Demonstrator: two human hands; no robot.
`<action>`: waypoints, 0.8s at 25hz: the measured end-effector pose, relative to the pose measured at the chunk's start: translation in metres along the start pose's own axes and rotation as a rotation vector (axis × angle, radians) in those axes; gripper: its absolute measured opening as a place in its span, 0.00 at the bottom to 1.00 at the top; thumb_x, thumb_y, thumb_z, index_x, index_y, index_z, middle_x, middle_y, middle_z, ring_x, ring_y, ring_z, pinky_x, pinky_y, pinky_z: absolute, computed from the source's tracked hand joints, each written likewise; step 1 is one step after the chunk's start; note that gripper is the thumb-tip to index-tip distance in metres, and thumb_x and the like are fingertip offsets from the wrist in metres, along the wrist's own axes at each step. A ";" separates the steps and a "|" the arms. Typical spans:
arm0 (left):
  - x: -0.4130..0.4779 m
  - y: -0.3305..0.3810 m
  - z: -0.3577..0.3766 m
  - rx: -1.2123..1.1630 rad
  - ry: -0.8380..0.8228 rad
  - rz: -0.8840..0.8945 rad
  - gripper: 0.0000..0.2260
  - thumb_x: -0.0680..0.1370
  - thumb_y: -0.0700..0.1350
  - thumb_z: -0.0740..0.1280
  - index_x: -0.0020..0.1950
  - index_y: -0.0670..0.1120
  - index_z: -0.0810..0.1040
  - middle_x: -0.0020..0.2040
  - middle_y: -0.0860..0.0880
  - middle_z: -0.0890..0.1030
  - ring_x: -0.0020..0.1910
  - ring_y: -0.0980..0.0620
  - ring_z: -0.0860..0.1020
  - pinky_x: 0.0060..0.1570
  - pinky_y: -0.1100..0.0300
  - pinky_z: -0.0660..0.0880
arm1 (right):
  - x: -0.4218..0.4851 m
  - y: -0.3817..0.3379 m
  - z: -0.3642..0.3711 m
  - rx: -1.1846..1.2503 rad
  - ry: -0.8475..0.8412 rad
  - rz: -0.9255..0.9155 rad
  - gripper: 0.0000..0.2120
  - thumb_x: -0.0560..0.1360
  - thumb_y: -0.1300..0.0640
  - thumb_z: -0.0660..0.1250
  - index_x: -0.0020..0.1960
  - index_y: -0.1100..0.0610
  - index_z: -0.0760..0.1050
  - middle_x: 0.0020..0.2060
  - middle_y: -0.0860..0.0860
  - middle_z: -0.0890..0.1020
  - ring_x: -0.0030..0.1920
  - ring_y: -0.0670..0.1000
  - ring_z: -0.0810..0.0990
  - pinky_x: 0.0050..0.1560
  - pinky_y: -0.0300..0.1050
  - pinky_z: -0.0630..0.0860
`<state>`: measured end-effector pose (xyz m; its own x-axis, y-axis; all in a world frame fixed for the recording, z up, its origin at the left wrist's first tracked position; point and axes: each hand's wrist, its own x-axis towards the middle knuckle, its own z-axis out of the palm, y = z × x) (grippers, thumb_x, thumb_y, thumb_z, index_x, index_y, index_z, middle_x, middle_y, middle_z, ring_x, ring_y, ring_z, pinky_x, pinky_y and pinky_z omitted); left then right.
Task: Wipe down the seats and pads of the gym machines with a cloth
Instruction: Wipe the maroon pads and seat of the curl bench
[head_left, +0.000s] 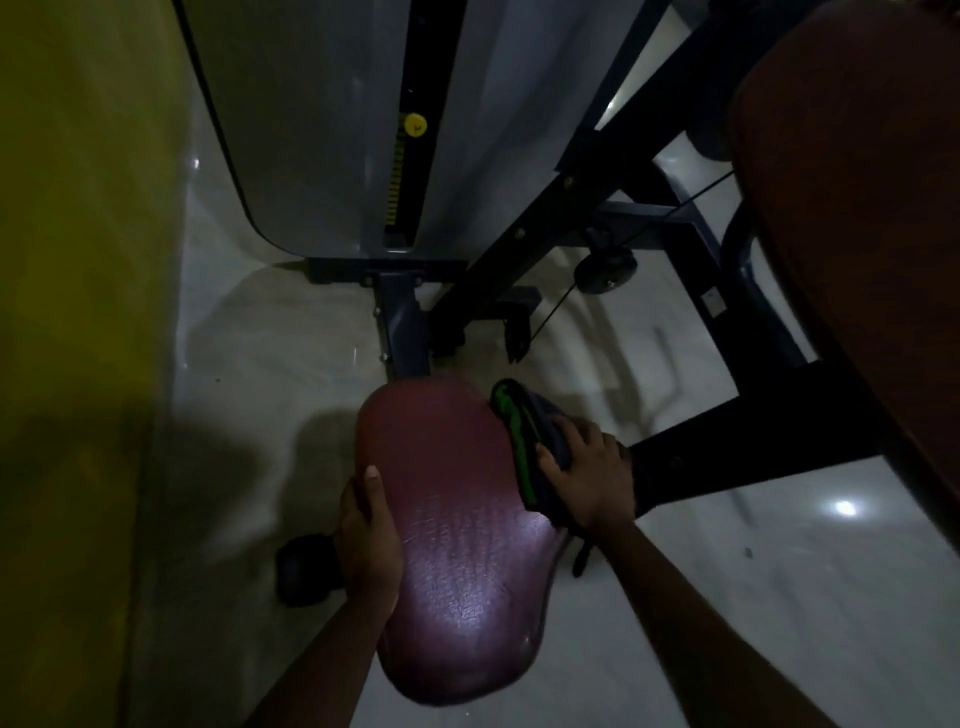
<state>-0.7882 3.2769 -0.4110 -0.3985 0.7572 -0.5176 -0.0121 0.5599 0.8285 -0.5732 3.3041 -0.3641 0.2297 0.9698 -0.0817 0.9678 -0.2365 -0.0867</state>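
- The seat (457, 540), padded and dark red, lies in the near middle of the view, its narrow end pointing far toward the machine and its wide end close to the camera; a bright patch of light shines on its wrinkled near half.
- The cloth (524, 441), dark with a green stripe along one edge, is bunched against the seat's right edge, about halfway along it.
- The right hand (584, 475) lies on top of the cloth with fingers spread and curled down over it, pressing it to the side of the seat.
- The left hand (366, 540) grips the seat's left edge, thumb lying on the top surface and fingers wrapped underneath out of sight.
- Both forearms are bare and reach in from the near edge.
- A dark knob (304, 569) sticks out low on the left, just beside the left hand.
- A dark metal post (402, 327) runs from the seat's far end to the base of the machine.
- Beyond that stands a grey panel (322, 130) with a slot holding a yellow pin (415, 124) and a strip of yellow marks.
- Dark frame bars (613, 171) cross the right side, with a small pulley (605, 270) and a thin cable.
- A large red pad (862, 171) fills the far right corner.
- The floor (779, 571) is pale and glossy, and a yellow wall (72, 312) runs along the left.
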 end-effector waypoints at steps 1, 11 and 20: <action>-0.001 0.001 0.001 -0.001 0.000 -0.015 0.23 0.80 0.58 0.50 0.67 0.47 0.71 0.63 0.42 0.77 0.61 0.41 0.75 0.60 0.52 0.69 | -0.010 -0.010 0.007 0.003 0.053 0.081 0.35 0.67 0.33 0.45 0.67 0.46 0.69 0.66 0.56 0.72 0.63 0.61 0.70 0.63 0.56 0.63; 0.034 -0.066 0.007 -0.317 -0.314 -0.245 0.38 0.64 0.79 0.55 0.67 0.58 0.72 0.66 0.50 0.75 0.64 0.45 0.74 0.65 0.44 0.69 | -0.125 -0.128 0.024 0.129 -0.017 0.157 0.23 0.67 0.45 0.59 0.62 0.42 0.70 0.58 0.53 0.79 0.50 0.60 0.80 0.41 0.56 0.79; -0.095 0.089 -0.088 -0.179 -0.290 -0.038 0.21 0.80 0.54 0.56 0.71 0.46 0.68 0.69 0.45 0.71 0.66 0.43 0.71 0.68 0.44 0.66 | -0.151 -0.106 -0.101 0.749 0.081 0.127 0.22 0.75 0.50 0.58 0.69 0.51 0.67 0.64 0.57 0.70 0.63 0.58 0.70 0.61 0.46 0.66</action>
<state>-0.8322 3.2251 -0.2696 -0.1179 0.8151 -0.5671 -0.1928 0.5415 0.8183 -0.7002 3.1885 -0.2426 0.3692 0.9270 -0.0655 0.6117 -0.2954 -0.7338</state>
